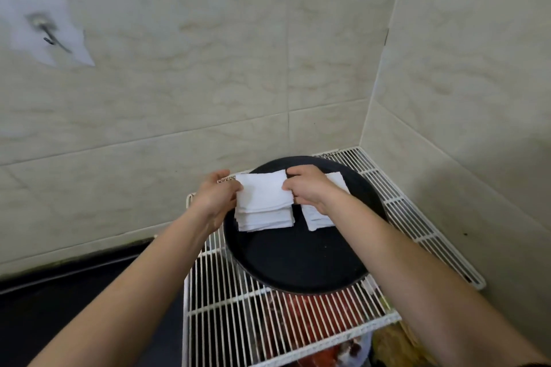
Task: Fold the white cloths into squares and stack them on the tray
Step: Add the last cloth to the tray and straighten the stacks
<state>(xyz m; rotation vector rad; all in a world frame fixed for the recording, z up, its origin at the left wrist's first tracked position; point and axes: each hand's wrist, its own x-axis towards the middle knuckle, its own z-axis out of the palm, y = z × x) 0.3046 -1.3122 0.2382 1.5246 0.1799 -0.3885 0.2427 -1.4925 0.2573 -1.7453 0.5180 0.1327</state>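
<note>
A round black tray rests on a white wire rack. On its far left part stands a stack of folded white cloths. Right on top of that stack sits a folded white square cloth, pinched at its left edge by my left hand and at its right edge by my right hand. A second, lower stack of folded white cloths lies to the right, partly hidden under my right hand and wrist.
The white wire rack fills the corner between two tiled walls. Red and dark items show through the rack's bars below. A dark countertop lies to the left. A hook hangs on the wall at the upper left.
</note>
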